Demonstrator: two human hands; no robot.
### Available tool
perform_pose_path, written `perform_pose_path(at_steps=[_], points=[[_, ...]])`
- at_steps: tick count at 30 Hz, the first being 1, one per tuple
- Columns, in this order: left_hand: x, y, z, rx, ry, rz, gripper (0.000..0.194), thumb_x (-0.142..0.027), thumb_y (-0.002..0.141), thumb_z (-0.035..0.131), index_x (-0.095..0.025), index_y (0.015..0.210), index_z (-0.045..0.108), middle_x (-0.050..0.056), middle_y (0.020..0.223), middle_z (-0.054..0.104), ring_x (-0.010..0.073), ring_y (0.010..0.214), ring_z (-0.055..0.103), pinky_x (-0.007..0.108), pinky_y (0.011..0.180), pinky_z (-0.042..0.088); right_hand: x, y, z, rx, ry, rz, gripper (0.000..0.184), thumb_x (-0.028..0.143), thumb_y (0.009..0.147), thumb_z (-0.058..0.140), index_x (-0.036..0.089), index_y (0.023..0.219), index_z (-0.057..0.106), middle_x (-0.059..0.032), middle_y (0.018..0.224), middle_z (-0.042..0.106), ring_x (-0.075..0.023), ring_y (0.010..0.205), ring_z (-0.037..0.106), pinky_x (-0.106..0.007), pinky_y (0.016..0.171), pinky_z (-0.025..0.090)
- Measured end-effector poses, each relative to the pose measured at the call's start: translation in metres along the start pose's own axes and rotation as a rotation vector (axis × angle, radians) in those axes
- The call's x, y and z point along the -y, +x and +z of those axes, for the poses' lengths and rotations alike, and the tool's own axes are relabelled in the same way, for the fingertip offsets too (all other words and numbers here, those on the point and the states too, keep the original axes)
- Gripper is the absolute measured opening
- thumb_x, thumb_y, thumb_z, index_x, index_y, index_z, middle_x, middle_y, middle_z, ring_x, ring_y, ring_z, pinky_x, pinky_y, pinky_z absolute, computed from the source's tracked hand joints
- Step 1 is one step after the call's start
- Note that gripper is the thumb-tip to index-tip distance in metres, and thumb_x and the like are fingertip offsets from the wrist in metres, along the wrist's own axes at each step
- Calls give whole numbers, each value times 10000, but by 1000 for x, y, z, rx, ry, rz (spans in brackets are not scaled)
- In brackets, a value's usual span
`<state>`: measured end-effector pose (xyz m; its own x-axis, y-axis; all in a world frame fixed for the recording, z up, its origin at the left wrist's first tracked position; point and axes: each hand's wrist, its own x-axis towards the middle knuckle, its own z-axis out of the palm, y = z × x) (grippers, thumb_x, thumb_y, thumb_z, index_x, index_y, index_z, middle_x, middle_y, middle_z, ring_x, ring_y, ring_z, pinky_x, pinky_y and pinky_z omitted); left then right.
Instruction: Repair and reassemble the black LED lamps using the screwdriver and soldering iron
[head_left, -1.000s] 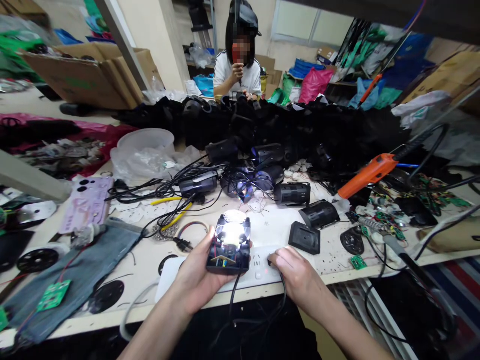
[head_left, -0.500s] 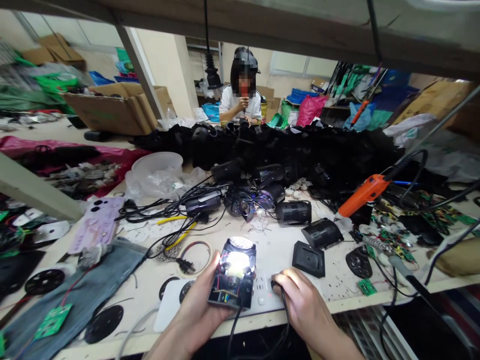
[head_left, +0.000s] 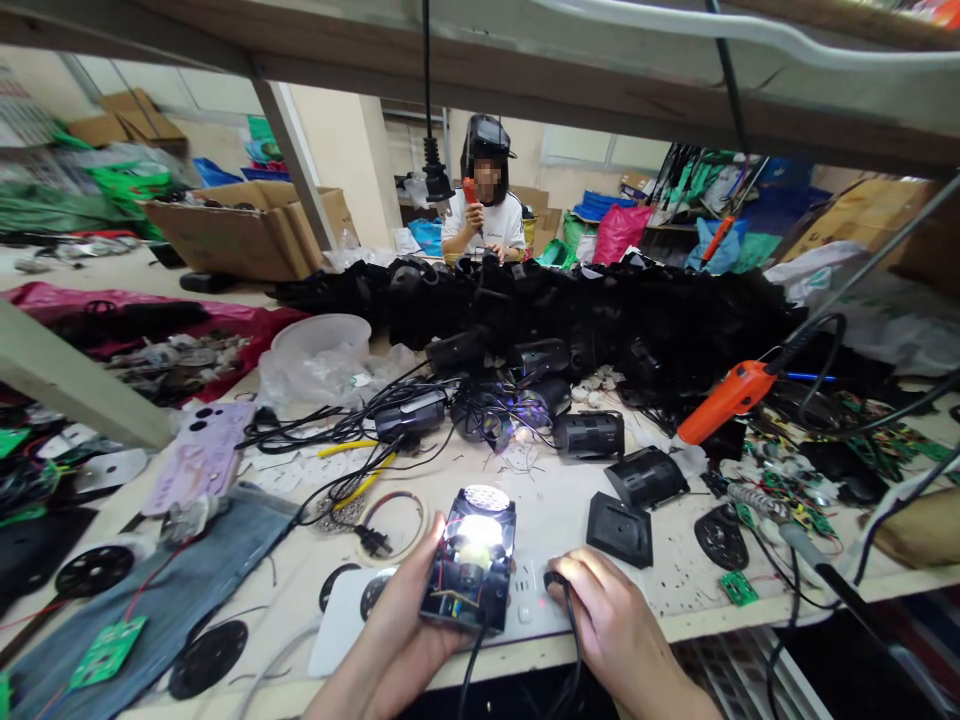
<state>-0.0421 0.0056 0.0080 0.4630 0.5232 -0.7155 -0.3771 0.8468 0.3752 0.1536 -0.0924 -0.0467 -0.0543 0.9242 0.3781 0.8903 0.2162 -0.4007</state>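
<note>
My left hand point(head_left: 397, 640) grips a black box-shaped lamp housing point(head_left: 489, 600) with its inside exposed. A bright white light glows in its upper half, and thin wires and small parts show below. A black cord point(head_left: 471, 665) runs down from its lower end. Just right of it, my right hand point(head_left: 611, 610) pinches a black plug point(head_left: 553, 578) against the white power strip point(head_left: 527, 598), its cord hanging past the table edge. The plug's prongs are hidden. Beyond my right hand lies a black rectangular cover point(head_left: 619, 528).
An orange electric screwdriver point(head_left: 727, 402) hangs at the right, above circuit boards and a soldering iron point(head_left: 817, 560). Black housings point(head_left: 589, 434) and tangled cords lie ahead, before a dark heap. A phone point(head_left: 199, 455) lies left. Across the table, a person point(head_left: 484, 215) holds an orange tool.
The view has tilted up a little, so the scene sits lower. Both hands keep their hold on the lamp housing and plug. The person opposite has shifted their orange tool slightly away from the face.
</note>
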Motion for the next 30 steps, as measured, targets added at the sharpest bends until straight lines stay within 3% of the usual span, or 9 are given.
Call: perform_pose_path(at_steps=[8, 15, 21, 30], points=[[-2, 1, -5, 84, 16, -33, 312, -389, 913, 573, -124, 1063, 641, 126, 872, 763, 266, 754, 735, 330, 652, 562, 1, 1, -1, -8, -24, -4, 189, 175, 975, 387, 200, 1003, 572, -86, 893, 669, -224, 765, 665, -334, 657, 561], [-1, 7, -5, 40, -15, -60, 439, -489, 920, 523, -76, 1008, 646, 164, 837, 749, 247, 655, 706, 360, 631, 568, 1, 0, -2, 10, -26, -2, 172, 198, 980, 396, 198, 1006, 566, -85, 905, 670, -226, 772, 661, -339, 655, 556], [-3, 2, 1, 88, 34, -171, 549, -536, 949, 412, -38, 979, 643, 196, 818, 745, 263, 610, 701, 328, 516, 545, 3, 1, -5, 75, 7, 41, 170, 157, 959, 416, 196, 1026, 567, -73, 883, 666, -227, 795, 654, -350, 694, 557], [1, 8, -2, 95, 14, -199, 578, -551, 939, 425, -16, 999, 634, 208, 812, 741, 272, 604, 702, 347, 505, 563, 4, 1, -5, 61, -11, 35, 177, 148, 959, 408, 194, 1041, 558, -76, 914, 673, -223, 815, 662, -339, 702, 546]])
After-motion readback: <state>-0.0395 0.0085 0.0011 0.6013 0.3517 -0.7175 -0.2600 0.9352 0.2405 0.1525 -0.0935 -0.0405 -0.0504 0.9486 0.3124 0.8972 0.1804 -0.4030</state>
